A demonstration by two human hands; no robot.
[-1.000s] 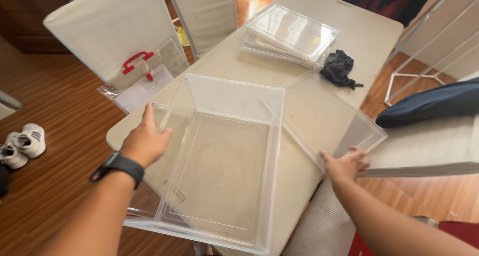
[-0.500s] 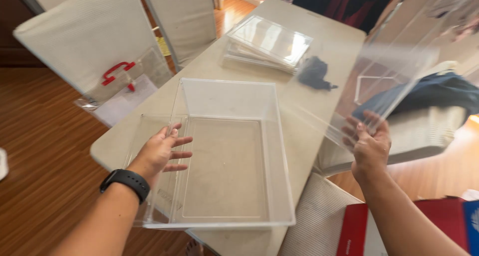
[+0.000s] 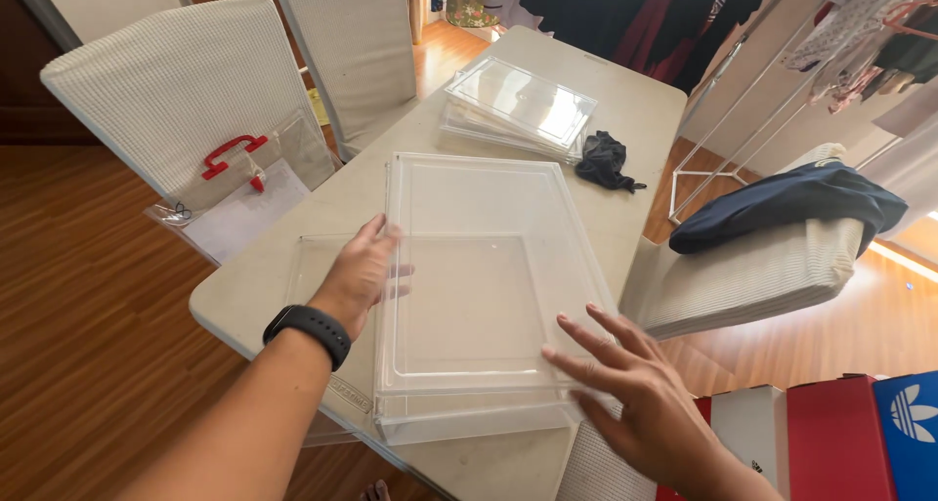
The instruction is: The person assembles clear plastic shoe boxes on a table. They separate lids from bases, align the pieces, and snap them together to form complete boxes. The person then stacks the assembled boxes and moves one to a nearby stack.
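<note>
Head camera looks down on the clear plastic lid (image 3: 479, 267), which now lies flat across the top of the clear plastic storage box (image 3: 469, 418) at the near end of the beige table (image 3: 645, 101); the box hangs slightly over the near table edge. As far as I can judge, the covering is mostly done: the lid sits on the box and its edges roughly follow the rim, but I cannot tell whether it has clicked down all round, so pressing or squaring it may be what is left. My left hand (image 3: 363, 271), with a black watch (image 3: 308, 333) on the wrist, rests open on the lid's left edge, fingers flat and gripping nothing. My right hand (image 3: 640, 398) is open too, fingers spread, at the lid's near right corner; whether the fingertips touch it I cannot tell. Under the box, on the left, another clear panel (image 3: 308, 267) lies flat on the table. Farther up the table a stack of clear lids (image 3: 518, 105) sits with a crumpled black cloth (image 3: 606, 161) just beside it. White-covered chairs (image 3: 176, 91) stand around, one on the right with a dark blue bundle (image 3: 791, 203) on its back.
</note>
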